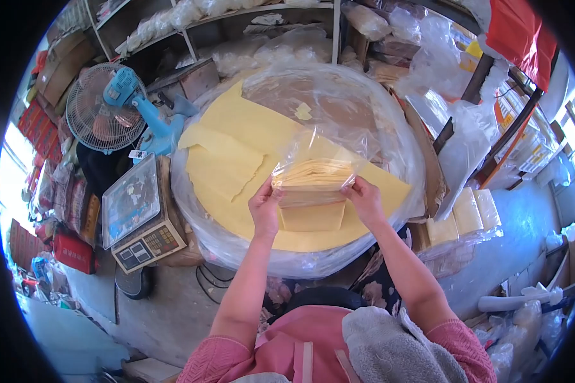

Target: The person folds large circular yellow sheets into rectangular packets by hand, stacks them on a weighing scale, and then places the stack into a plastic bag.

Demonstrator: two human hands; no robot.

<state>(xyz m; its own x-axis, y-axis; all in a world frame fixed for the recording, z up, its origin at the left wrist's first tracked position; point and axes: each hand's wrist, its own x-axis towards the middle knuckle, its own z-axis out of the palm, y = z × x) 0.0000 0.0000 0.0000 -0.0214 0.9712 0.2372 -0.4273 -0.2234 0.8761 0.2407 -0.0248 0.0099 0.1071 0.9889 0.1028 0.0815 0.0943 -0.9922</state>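
Both hands hold a clear plastic bag (pixel 329 145) with a stack of folded thin yellow sheets (pixel 316 172) inside it. My left hand (pixel 266 205) is closed on the stack's left end, thumb on top. At the right end, my right hand (pixel 364 199) pinches the bag and stack in the same way. The bag's loose clear part stands up on the far side of the stack. Under the bag, a folded yellow piece (pixel 313 217) lies on a large yellow sheet (pixel 223 220). A torn-edged yellow sheet (pixel 227 159) lies to the left.
The round table (pixel 198 239) is wrapped in clear plastic. At its left stand a weighing scale (pixel 145 246) and a blue fan (pixel 124 96). Packed yellow bundles (pixel 466 210) sit at the right. Shelves with plastic-wrapped goods (pixel 262 48) line the back.
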